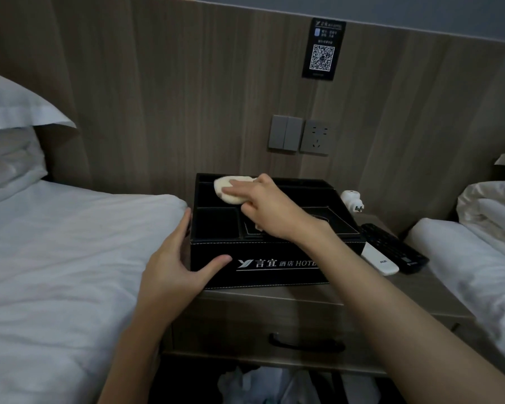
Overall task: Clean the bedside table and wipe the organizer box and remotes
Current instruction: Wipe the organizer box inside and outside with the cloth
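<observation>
Left side is the bed (56, 258), white sheets right up against the bedside table (274, 295). Left hand (175, 258) is spread wide on the front-left corner of the organizer box (260, 263), thumb flat on the front, fingers straight along the side, bracing rather than clutching. The box takes up the left of the tabletop. Right hand (268, 211) has its fingers wrapped over a pale cloth (231, 191), pressed into the box's back-left compartment. White remote (382, 262) and black remote (394, 247) lie side by side by the right edge.
</observation>
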A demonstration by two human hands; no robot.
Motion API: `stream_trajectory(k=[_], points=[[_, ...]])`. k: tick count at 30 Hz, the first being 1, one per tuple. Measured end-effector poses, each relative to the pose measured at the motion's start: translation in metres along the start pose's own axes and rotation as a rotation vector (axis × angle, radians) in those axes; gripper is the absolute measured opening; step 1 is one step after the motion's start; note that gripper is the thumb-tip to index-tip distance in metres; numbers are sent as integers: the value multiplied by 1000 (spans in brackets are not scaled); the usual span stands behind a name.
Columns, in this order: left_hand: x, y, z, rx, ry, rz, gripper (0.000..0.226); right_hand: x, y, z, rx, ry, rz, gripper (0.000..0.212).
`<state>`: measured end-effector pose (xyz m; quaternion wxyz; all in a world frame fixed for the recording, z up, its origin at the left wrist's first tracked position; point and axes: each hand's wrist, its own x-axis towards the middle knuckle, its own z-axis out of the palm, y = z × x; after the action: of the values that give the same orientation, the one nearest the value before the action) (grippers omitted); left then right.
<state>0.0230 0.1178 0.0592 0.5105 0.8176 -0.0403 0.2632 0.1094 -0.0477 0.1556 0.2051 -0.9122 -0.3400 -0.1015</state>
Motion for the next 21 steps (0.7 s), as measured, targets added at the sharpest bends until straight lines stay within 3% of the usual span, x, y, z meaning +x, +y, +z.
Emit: stream_trajectory(k=[10,12,17,21], points=[[-2,-4,2,42,18,28,94,-73,-37,-16,-61,-101,-101,45],[-1,-4,2,25,6,32,90,-73,-39,-26,-23,-68,-120,41],[-2,-4,-2,-20,-11,35,89,-37,-40,-37,-24,248,-146,45],[-2,0,-6,-34,-17,38,89,11,-41,-12,-65,160,-138,49]])
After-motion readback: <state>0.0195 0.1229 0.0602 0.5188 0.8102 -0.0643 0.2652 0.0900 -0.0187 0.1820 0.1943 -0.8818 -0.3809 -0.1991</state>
